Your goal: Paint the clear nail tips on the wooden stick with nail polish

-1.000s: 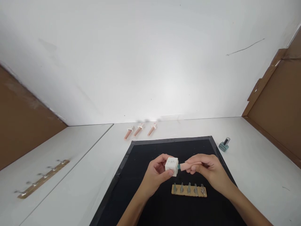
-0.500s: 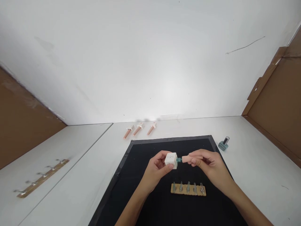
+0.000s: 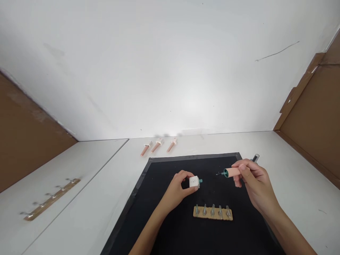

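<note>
My left hand (image 3: 178, 191) grips a small white square nail polish bottle (image 3: 194, 181) between thumb and fingers. The bottle lies tilted on its side, its green-stained neck uncapped and facing right. In my right hand (image 3: 255, 180) is the pink nail polish cap (image 3: 233, 172), pinched by thumb and fingers. A thin brush (image 3: 220, 174) sticks out of the cap's green-smeared mouth and points left, apart from the bottle. Below both hands, a tan strip (image 3: 212, 217) on the black mat bears several upright clear nail tips, some greenish.
Three white bottles with pink caps (image 3: 156, 145) lie behind the black mat (image 3: 170, 226). Another strip with nail tips (image 3: 53, 199) rests at the left. A dark silvery cap (image 3: 255, 158) shows behind my right hand. Cardboard panels (image 3: 313, 106) flank the table.
The pink cap with its brush has come off the bottle's neck. My right hand has moved right with it, while my left hand still holds the bottle.
</note>
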A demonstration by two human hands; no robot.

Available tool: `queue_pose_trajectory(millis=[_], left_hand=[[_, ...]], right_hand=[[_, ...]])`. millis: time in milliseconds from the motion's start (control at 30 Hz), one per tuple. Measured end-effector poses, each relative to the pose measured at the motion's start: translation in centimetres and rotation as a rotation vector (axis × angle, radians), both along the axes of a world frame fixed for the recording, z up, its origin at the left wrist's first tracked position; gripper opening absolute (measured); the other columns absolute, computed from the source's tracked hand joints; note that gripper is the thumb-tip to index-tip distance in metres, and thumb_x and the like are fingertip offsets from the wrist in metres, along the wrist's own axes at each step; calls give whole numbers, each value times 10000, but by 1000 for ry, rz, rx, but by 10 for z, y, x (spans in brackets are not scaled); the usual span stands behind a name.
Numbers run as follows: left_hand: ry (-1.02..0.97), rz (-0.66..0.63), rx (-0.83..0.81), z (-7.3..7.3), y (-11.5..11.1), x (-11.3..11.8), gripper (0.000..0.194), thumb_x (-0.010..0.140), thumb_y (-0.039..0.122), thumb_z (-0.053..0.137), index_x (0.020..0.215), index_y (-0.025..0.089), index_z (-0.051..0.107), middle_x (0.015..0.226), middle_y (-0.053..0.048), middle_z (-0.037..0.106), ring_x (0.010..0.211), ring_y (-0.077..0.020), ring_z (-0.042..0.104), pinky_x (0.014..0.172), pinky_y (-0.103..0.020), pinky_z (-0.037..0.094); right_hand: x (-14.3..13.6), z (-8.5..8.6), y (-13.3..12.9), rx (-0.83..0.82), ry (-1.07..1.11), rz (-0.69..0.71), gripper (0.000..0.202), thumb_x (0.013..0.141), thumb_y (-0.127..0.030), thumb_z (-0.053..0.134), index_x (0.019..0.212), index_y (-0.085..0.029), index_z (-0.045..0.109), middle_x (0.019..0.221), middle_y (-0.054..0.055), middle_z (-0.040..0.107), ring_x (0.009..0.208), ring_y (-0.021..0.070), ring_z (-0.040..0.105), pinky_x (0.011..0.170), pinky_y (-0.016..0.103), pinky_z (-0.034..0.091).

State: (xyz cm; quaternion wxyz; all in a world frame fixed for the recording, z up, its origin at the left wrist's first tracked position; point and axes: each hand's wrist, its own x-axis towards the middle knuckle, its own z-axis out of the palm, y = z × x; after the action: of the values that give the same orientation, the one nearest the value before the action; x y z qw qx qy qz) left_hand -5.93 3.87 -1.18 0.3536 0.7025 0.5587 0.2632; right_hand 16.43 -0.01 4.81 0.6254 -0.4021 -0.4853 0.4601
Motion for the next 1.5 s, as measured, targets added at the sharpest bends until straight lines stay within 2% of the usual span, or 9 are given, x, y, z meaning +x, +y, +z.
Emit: queue_pose_trajectory(millis=[167,333,567,733,900,1033,1167,1367,1500], left_hand=[[75,-46,-55,-2,2,-1,151,690,273,598,831,219,593,860,-21,568,863,-227,523,770,-337,420],[78,-57,-71,12,-4,-13,315,633,180,574,940,219,516,938,-27,526,889,-219,500,765,-328,423],[114,-339,-397,36,-15,-19,190,636,233,608,812,216,537,640,58,505,592,-149,479,542,-240,350],[338,-395,-247,27,-20,-4,352,547,244,725,882,237,617,676,31,572,697,-206,533,550,-239,313],[377,-451,-112,19,-19,4,169,595,234,698,757,228,651,714,21,575,609,-171,523,533,-245,316],[110,-431,-186,20,-19,3,130,613,199,662,739,193,633,808,-1,591,620,-142,550,547,-233,404],[-269,-342,-316,23,-19,5,167,638,183,662,796,172,609,750,-15,636,607,-132,572,573,-240,452],[-854,-223,-330,18,-15,2,221,655,234,751,775,186,572,805,-33,730,746,-149,656,659,-240,496],[-1059,-218,-351,19,-16,-4,238,642,263,785,772,191,600,832,-11,755,739,-135,674,646,-221,521]], right_hand=[[0,0,-2,8,4,5,250,786,-432,668,693,-204,709,457,-25,575,400,100,502,411,209,434],[1,0,-4,29,-27,21,218,787,-421,670,726,-215,707,533,-10,607,442,113,533,411,216,434],[2,1,-2,92,-44,52,154,795,-380,671,761,-233,704,560,-18,574,483,120,547,402,208,449],[2,1,-1,82,-3,93,99,796,-342,679,814,-246,692,626,-17,589,520,120,564,407,200,466],[6,2,2,11,-16,173,92,764,-270,718,851,-251,694,781,13,669,611,139,638,447,208,508],[10,4,7,-82,-42,144,135,672,-243,788,783,-214,717,834,43,684,621,148,640,496,238,537],[13,8,10,-135,50,61,158,606,-269,827,686,-211,705,794,17,667,501,83,524,451,211,492],[13,16,7,-145,85,40,258,639,-356,809,783,-216,647,780,41,677,506,110,512,461,239,488],[5,17,-4,5,47,122,192,769,-386,708,870,-247,621,775,18,649,509,108,522,464,231,472]])
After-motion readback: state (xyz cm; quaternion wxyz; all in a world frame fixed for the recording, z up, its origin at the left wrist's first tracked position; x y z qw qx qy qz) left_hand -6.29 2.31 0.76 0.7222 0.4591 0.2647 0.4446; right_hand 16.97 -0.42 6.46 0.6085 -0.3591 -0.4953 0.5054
